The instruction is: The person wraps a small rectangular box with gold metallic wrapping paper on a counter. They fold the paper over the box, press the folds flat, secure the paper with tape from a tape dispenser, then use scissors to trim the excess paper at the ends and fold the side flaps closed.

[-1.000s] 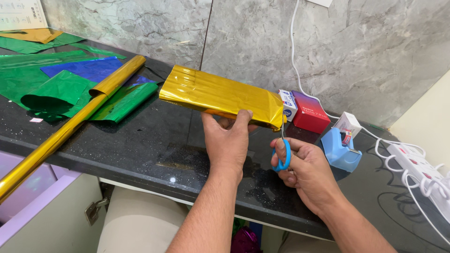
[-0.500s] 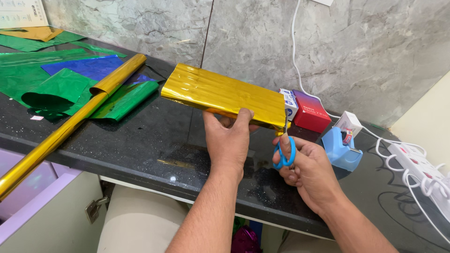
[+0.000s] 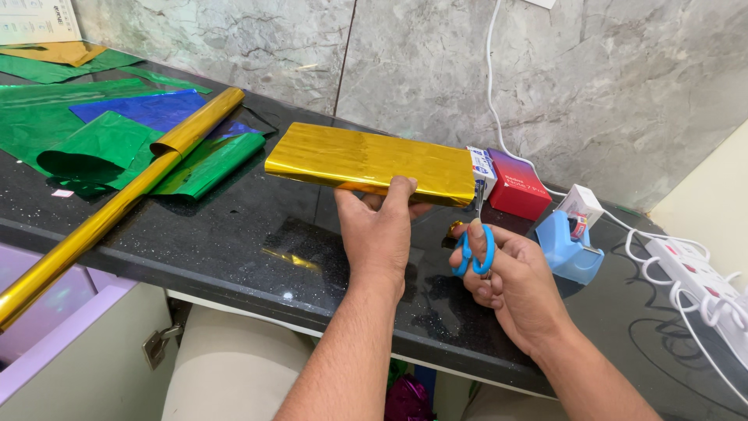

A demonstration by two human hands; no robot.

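Head view shows a dark speckled counter [image 3: 234, 257] filling the frame, with green and blue foil sheets [image 3: 101, 140] at upper left and a gold foil roll [image 3: 101, 218] slanting to the lower left edge. At centre a box wrapped in gold foil [image 3: 366, 160] sits, the left hand [image 3: 382, 234] gripping its near edge, thumb on top. Just right of it, the right hand [image 3: 514, 288] has its fingers closed through blue scissors [image 3: 475, 245], blades at the box's right end.
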